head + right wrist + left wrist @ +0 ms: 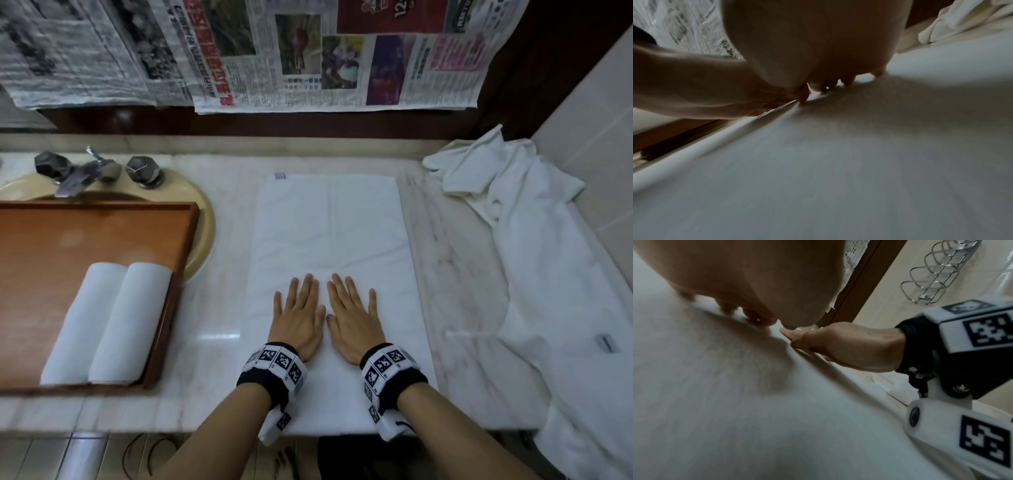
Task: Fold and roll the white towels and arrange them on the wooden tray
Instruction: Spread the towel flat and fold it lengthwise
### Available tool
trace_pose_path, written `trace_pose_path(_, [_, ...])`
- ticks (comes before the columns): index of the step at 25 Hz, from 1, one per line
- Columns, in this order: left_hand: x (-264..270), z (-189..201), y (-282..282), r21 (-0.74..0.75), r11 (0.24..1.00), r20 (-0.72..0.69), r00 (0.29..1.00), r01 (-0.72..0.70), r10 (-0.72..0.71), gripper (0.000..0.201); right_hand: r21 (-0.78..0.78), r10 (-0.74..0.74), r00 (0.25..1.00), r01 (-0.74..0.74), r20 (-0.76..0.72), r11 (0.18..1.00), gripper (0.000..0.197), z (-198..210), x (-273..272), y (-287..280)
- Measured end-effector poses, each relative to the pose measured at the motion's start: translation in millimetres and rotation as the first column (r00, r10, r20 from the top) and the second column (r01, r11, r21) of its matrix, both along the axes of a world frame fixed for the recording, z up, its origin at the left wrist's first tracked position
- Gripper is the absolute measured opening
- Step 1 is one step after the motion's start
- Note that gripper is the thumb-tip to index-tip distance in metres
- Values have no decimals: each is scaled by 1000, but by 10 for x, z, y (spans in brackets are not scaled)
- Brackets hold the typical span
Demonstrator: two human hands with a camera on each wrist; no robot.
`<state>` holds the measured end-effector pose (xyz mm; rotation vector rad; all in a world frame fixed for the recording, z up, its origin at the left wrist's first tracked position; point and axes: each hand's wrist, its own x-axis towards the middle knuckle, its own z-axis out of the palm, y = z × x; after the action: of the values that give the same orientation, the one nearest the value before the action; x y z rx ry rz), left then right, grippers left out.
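On the folded towel [329, 233], both hands [325, 315] press flat.

Bathroom, marble vanity counter [462, 274], sink basin [202, 219], faucet [78, 174], tiled wall [589, 130]

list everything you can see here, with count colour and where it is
flat towel: 1, white, spread on the counter, centre
rolled towels: 2, white, side by side at the tray's near right
tray: 1, reddish wood, left, partly over the sink
loose towels: a crumpled white heap, count unclear, right end of the counter
counter: 1, pale marble
sink: 1, beige, far left under the tray
tap: 1 spout with 2 dark knobs, behind the sink
newspapers: several sheets, hung on the wall behind
wire rack: 1, chrome, on the tiled wall
wristbands: 2, black with white marker blocks
left hand: flat on the flat towel
right hand: flat beside it
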<state>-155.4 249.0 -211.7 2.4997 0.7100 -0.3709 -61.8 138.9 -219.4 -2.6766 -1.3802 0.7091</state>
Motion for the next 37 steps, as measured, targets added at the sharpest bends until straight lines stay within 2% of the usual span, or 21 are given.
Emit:
trace_pose_path(8, [846,27,556,-19,999,-9,1000,-30,30,56,26,-9,1000,9,4,1000,59,26,811,644])
trace_pose_path(16, [1434,20,1089,-35,996,-46,996,-77,75,55,-49,-46,998,44,-33,998,60,9,1654,1165])
trace_pose_path(20, [1472,2,1414,-27,986,-86,983,-165,162,54,-72,-103,994,101,-22,992,60,-1,2042,1198])
trace_pose_path(24, [1393,-62,1662,66,979,-124,972,-193,200,59,-110,-265,964,263,-5,959,61,-26,2524,1166])
trace_pose_path(27, [1405,-93,1689,80,980,-134,972,-181,191,61,-68,-333,932,345,139,936,58,37,2856,1177])
trace_pose_path(29, [1396,-98,1669,71,980,-134,972,-185,193,61,-9,-334,918,344,215,939,46,157,3018,1170])
trace_pose_path(31, [1393,-132,1685,80,980,-113,975,-184,193,61,-4,-298,928,307,224,952,34,279,3145,1173])
trace_pose_path(34, [1387,-152,1684,79,980,-112,976,-181,189,61,-12,-241,955,246,174,969,25,487,3201,1210])
trace_pose_path(37, [1381,-141,1666,83,982,-117,977,-169,178,61,126,-242,969,234,53,964,20,737,3091,1254])
